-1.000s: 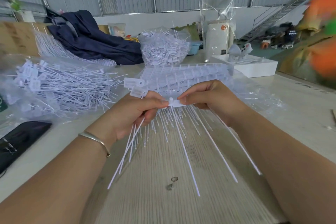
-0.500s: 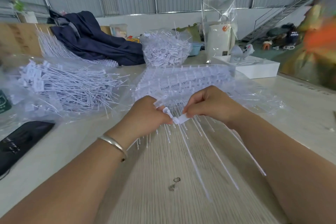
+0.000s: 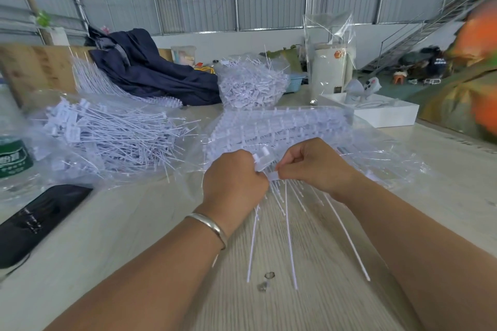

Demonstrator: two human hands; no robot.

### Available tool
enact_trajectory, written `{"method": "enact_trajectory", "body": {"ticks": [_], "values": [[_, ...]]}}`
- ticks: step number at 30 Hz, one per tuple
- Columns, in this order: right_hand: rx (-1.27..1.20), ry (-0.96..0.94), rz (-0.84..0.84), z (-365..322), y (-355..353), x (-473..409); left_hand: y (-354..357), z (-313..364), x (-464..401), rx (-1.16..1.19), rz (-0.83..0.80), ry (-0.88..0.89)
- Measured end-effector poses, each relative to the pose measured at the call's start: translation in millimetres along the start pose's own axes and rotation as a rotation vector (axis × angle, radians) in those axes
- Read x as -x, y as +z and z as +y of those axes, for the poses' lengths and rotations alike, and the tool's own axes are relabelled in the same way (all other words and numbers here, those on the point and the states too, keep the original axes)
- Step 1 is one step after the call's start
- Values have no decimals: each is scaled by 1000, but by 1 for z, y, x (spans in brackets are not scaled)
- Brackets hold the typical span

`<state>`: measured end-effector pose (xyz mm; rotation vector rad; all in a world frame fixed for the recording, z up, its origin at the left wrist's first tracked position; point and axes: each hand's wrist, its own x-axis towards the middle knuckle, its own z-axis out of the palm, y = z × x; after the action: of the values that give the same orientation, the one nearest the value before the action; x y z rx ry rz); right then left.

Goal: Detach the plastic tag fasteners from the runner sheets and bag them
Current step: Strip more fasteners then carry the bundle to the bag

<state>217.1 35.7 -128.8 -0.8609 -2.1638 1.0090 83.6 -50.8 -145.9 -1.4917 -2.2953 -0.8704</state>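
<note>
We see both hands close together above the pale wooden table [image 3: 282, 303]. The left hand [image 3: 234, 183] has its fingers curled, and its grip closes around a bunch of thin white plastic tag fasteners [image 3: 287, 223], whose long tails fan down toward us over the table. The right hand [image 3: 314, 164] pinches a small flat white head piece [image 3: 272, 176] between thumb and fingers, just beside the left hand's knuckles; the two hands almost touch here. A silver bangle [image 3: 212, 228] sits on the left wrist.

Behind the hands lies a stack of white runner sheets [image 3: 279, 126] on a clear plastic film [image 3: 390, 158]. To the left, a clear plastic bag with loose white fasteners [image 3: 113, 140] rests on the table, and farther back there is a second clear bag full of white fasteners [image 3: 252, 83]. A dark blue cloth [image 3: 153, 72] lies behind them. At the left edge we see a black flat object [image 3: 40, 215] and a clear bottle with a green label [image 3: 13, 153]. A white box [image 3: 382, 113] stands at the right, well apart from the hands.
</note>
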Motion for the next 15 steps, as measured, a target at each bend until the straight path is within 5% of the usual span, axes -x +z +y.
{"method": "enact_trajectory", "body": {"ticks": [9,15], "values": [[38,28,-79,-8,0,5,3,-1,-2,-93,-13,29],[-140,-49,-69,-5,-19,8,-12,-62,-16,34,-6,-250]]}}
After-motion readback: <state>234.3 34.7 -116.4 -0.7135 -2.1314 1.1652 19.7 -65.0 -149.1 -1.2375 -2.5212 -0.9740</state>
